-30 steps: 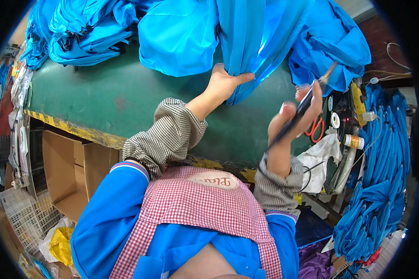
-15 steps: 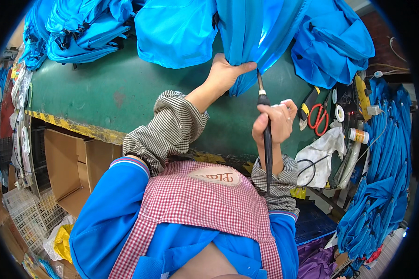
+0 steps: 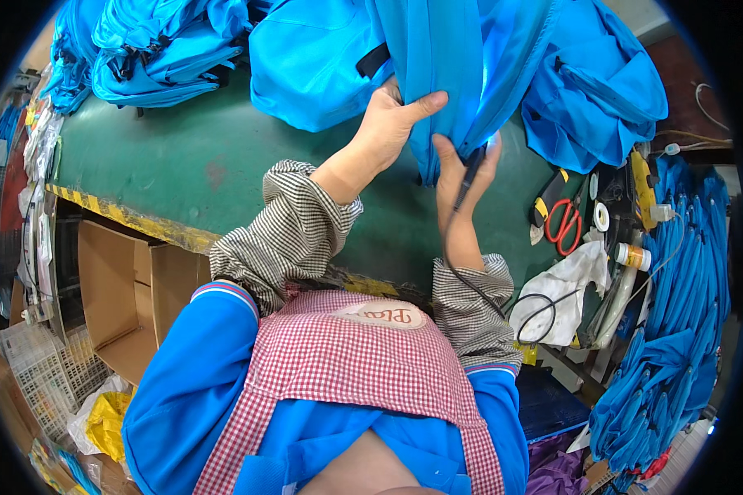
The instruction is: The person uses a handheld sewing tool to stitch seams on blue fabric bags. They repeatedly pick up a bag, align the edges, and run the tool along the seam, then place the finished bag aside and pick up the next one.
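Note:
A bright blue fabric bag (image 3: pixel 437 58) hangs over the far middle of the green table, its opening glowing with light inside. My left hand (image 3: pixel 381 128) is closed on the bag's left side, thumb lying across the front of the cloth. At the lower edge of the bag, my right hand (image 3: pixel 451 188) holds a soldering iron (image 3: pixel 470 175) by its black handle, with the thumb up against the fabric. The iron's metal tip is hidden by the bag. Its black cord (image 3: pixel 447 247) runs down past my right wrist.
More blue bags (image 3: pixel 157 58) are heaped at the far left, and another (image 3: pixel 590 91) lies right. Red-handled scissors (image 3: pixel 564 224), a yellow-black cutter (image 3: pixel 548 198), a tape roll (image 3: pixel 601 216) and a white cloth (image 3: pixel 557 297) sit at the right. A cardboard box (image 3: pixel 115 280) stands below the table's striped edge.
My right hand has moved up and forward to the bag, and the iron's tip has gone out of sight. The left hand has shifted slightly up along the fabric.

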Tool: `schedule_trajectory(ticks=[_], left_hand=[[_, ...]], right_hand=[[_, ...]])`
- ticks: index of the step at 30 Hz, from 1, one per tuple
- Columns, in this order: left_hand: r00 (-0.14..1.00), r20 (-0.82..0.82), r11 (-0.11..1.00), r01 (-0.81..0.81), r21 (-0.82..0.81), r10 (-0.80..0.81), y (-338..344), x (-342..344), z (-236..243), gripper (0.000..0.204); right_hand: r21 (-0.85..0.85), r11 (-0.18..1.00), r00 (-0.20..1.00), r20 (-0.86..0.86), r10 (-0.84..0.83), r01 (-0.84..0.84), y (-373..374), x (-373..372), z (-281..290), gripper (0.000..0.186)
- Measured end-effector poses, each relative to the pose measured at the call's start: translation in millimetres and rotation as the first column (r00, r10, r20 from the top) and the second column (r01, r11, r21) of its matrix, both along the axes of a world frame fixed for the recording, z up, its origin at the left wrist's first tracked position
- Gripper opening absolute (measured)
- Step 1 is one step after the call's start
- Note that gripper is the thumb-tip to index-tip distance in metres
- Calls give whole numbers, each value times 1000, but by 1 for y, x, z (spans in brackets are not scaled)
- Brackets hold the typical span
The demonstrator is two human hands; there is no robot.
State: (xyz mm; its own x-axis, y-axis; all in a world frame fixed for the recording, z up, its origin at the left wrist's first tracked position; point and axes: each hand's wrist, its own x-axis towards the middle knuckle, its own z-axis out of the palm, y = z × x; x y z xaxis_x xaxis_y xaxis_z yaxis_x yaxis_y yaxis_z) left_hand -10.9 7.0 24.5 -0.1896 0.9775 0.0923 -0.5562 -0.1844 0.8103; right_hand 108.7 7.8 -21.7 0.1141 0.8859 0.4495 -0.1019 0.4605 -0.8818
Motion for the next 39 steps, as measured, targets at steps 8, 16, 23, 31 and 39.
schedule_trajectory(ticks=[8,16,23,31,39], left_hand=[[989,-149,1000,3,5,-2,5,0,3,51],[872,-489,1000,2,30,13,7,4,6,49],[889,-458,992,74,105,-17,13,2,-3,44],[887,-460,992,92,87,-42,12,0,-2,41],[846,-532,995,70,73,-20,11,3,-4,41]], right_hand=[[-60,988,989,-31,-143,141,3,10,-4,52],[-79,972,966,159,-205,219,0,17,8,46],[575,799,850,322,-417,174,-53,66,45,44],[560,823,817,516,-255,-97,-60,65,43,13],[537,838,779,564,-275,-93,-48,53,46,8]])
